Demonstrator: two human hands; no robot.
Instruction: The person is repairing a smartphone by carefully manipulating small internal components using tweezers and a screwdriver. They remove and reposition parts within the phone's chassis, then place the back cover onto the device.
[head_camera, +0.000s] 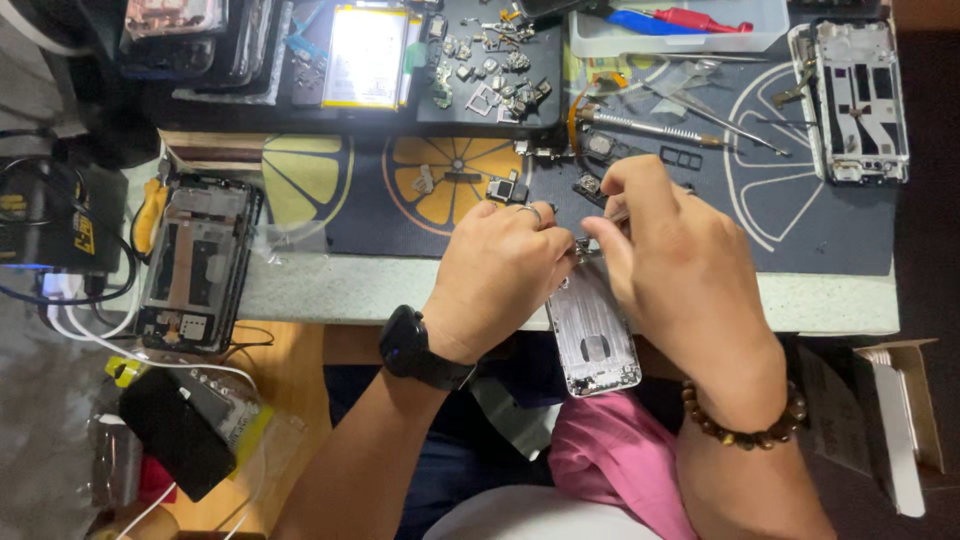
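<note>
Pink cloth in lap, both hands closed on silver phone frame over surface edge, right pinching something small at its top; risked dropping it into lap.

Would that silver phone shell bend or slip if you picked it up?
The phone shell looks like thin metal, so probably stiff and light. Its smooth surface may be slippery. It overhangs the table edge, so it could tip without both hands.
</note>
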